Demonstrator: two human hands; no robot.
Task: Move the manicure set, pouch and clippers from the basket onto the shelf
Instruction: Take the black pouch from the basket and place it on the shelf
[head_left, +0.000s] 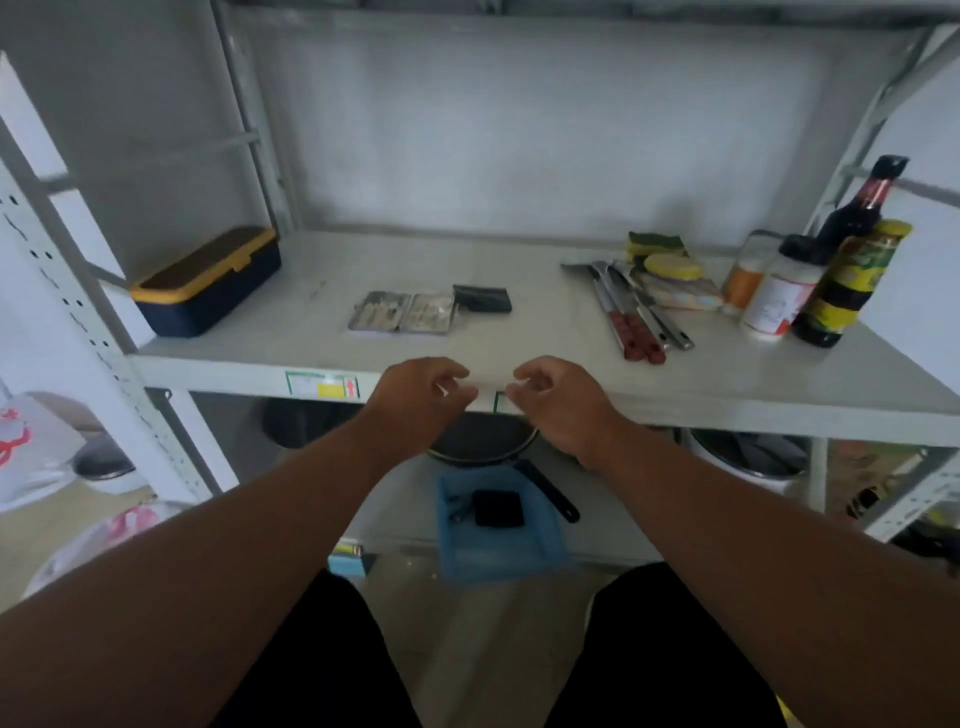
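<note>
Overhead, one manicure set (402, 312), one pouch (483, 299).

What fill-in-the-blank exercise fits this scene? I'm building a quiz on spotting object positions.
1. The open manicure set lies on the ____.
2. The black pouch touches the manicure set's ____ end.
3. The blue basket sits ____ that shelf.
4. The left hand and right hand hold ____.

Missing words: shelf; right; below; nothing
</note>
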